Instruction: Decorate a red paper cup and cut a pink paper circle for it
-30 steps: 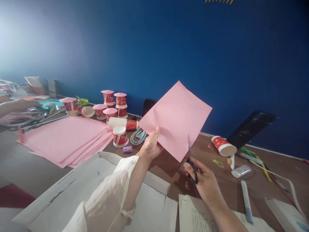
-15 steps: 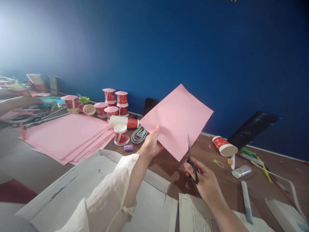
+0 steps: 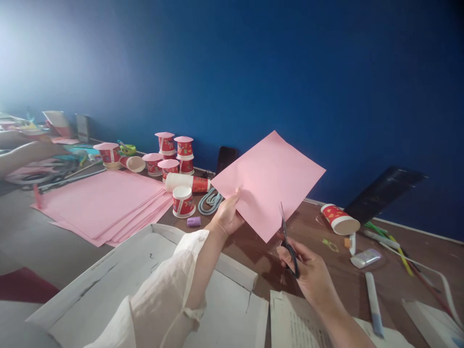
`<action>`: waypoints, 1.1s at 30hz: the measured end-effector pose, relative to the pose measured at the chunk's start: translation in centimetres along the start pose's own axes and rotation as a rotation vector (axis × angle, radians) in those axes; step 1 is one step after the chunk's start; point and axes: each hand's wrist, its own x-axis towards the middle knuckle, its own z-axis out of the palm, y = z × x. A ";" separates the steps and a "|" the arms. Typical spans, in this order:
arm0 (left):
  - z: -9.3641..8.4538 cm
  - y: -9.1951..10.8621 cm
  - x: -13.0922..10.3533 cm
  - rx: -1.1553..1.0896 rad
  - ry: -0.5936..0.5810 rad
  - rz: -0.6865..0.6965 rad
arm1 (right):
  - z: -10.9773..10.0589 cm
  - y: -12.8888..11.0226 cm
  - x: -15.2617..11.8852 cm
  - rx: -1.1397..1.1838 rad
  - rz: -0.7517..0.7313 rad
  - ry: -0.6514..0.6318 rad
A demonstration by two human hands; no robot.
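A square sheet of pink paper (image 3: 270, 179) is held up, one corner pointing down, over the brown table. My left hand (image 3: 229, 215) pinches its lower left edge, thumb on the near face. In my right hand (image 3: 308, 263) is a pair of scissors (image 3: 289, 246) with black handles, fingers in the loops. The blades point up and overlap the paper's lower right edge; whether they are cutting into it I cannot tell. Left of my left hand stand a red paper cup (image 3: 183, 202) and a purple cap (image 3: 194, 221).
Pink sheets (image 3: 101, 203) lie stacked at left, before cups with pink paper tops (image 3: 169, 168). A white box lid (image 3: 152, 270) lies under my left arm. To the right are a tipped cup (image 3: 340, 220) and a marker (image 3: 374, 304). Another person's hand (image 3: 39, 150) reaches in at far left.
The pink paper has tilted slightly, its right corner shifting right and its bottom corner a little left. Both hands keep their grips. The other person's hands have moved at far left.
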 end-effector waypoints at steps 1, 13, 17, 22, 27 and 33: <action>0.0 0.0 0.1 -0.003 -0.004 0.001 | 0.0 0.1 0.0 -0.001 -0.004 -0.001; -0.4 0.4 0.4 0.034 -0.042 -0.008 | -0.1 -0.1 0.0 -0.020 -0.012 -0.037; -0.4 0.6 0.3 0.021 -0.041 -0.024 | -0.1 0.0 0.0 0.005 0.003 -0.045; -0.3 0.6 0.4 0.037 -0.044 -0.024 | -0.2 0.0 0.1 -0.003 0.012 -0.048; -0.2 0.4 0.2 0.075 -0.051 -0.036 | -0.2 -0.6 0.1 -0.021 0.005 -0.002; -0.2 0.3 0.0 0.078 -0.063 -0.053 | -0.1 -0.9 -0.1 -0.021 0.034 0.018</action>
